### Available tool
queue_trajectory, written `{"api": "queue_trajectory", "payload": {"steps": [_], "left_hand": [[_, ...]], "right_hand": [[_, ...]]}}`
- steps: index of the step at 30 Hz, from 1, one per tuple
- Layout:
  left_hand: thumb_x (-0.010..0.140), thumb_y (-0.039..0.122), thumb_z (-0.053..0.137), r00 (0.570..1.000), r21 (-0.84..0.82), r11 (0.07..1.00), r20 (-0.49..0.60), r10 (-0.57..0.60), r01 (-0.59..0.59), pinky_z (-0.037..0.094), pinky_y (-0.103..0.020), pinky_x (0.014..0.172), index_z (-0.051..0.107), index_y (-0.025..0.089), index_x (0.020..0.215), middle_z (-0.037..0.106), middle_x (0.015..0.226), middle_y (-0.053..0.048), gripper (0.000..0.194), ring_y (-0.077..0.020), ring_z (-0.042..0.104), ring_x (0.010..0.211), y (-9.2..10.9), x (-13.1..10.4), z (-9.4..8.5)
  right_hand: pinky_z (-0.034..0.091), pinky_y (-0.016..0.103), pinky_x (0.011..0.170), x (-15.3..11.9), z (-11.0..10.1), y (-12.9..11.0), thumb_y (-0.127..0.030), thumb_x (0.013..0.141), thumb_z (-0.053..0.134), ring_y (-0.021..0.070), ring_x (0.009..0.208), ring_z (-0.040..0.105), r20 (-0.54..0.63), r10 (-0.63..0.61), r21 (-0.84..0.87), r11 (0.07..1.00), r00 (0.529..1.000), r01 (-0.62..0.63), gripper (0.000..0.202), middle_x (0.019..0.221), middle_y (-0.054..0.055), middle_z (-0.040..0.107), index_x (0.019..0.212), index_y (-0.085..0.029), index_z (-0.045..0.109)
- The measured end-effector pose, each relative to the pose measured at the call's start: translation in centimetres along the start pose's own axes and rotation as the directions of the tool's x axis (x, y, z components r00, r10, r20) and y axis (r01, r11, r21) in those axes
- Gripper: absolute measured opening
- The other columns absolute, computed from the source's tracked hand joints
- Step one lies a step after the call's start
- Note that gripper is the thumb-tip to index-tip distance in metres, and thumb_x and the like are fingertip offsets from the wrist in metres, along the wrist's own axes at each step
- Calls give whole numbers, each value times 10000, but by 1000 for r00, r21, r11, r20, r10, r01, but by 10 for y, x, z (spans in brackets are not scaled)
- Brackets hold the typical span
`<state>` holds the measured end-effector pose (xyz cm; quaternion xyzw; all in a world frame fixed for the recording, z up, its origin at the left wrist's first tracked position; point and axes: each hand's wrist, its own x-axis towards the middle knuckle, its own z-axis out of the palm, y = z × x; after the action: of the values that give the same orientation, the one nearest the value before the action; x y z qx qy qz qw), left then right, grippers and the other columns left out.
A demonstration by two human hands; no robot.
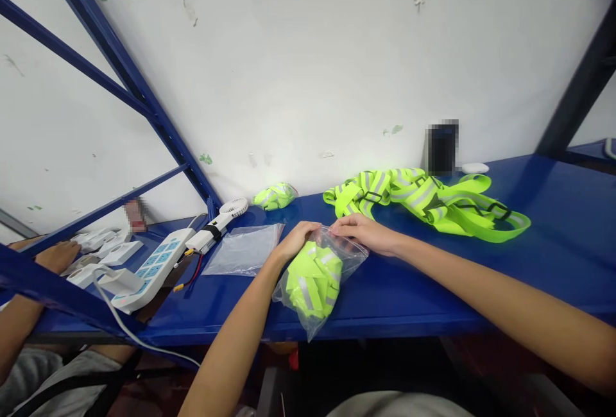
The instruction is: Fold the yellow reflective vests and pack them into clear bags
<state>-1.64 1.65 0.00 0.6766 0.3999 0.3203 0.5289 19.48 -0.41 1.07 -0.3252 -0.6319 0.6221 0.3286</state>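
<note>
A clear plastic bag (312, 279) holding a folded neon-yellow strap with silver stripes lies at the table's front edge. My left hand (299, 240) pinches the bag's top edge at its left part. Beside it, my right hand (362, 232) grips the same edge further right, fingers pressed together. Behind my right hand spreads a loose heap of neon-yellow reflective straps (414, 199) with black buckles. Another bagged yellow bundle (274, 196) rests near the wall. Flat clear bags (244, 250) lie left of my left hand.
A white power strip (156, 268), its cable and a white handheld fan (233, 207) sit on the left. Blue frame bars (139, 90) rise there. Another person's hand (58, 256) is at far left among white plugs. A dark pixelated object (441, 149) leans on the wall.
</note>
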Motion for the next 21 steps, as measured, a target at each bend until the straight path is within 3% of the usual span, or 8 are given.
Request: {"api": "queue_trajectory", "payload": {"steps": [3, 9, 14, 18, 21], "left_hand": [[826, 396, 480, 998, 63, 997, -21, 55, -53, 314, -239, 562, 527, 145, 579, 491, 568, 15, 356, -105, 393, 568, 2, 0, 1], [779, 412, 572, 997, 37, 998, -63, 52, -50, 297, -226, 570, 579, 124, 663, 516, 617, 9, 311, -101, 424, 592, 6, 0, 5], [770, 412, 618, 997, 30, 998, -42, 61, -59, 294, -221, 575, 621, 121, 716, 525, 634, 14, 296, -94, 430, 590, 6, -1, 7], [771, 408, 626, 998, 52, 996, -10, 70, -69, 306, -225, 602, 622, 121, 699, 555, 671, 5, 296, -100, 446, 615, 8, -2, 8], [782, 414, 611, 998, 70, 996, -2, 58, -57, 297, -225, 599, 607, 124, 692, 537, 669, 7, 304, -102, 432, 619, 9, -3, 9]], "right_hand": [[466, 217, 512, 0, 0, -1, -374, 737, 704, 123, 609, 586, -13, 52, 16, 999, 999, -51, 226, 739, 24, 650, 786, -155, 674], [375, 195, 455, 2, -2, 2, -291, 632, 771, 90, 525, 509, -172, -33, -114, 993, 985, 13, 219, 683, 3, 639, 750, -150, 653], [286, 196, 416, 1, 1, 2, -270, 662, 701, 83, 448, 422, -105, 40, -60, 997, 994, -46, 261, 534, -52, 551, 895, -166, 644], [230, 210, 411, -1, 2, 0, -324, 727, 619, 71, 432, 351, -51, 5, -154, 988, 999, -13, 172, 493, -52, 478, 666, -164, 642], [232, 216, 409, -1, 0, 0, -334, 734, 610, 76, 423, 364, -53, 5, -185, 983, 999, -15, 197, 484, -49, 484, 634, -167, 635]]}}
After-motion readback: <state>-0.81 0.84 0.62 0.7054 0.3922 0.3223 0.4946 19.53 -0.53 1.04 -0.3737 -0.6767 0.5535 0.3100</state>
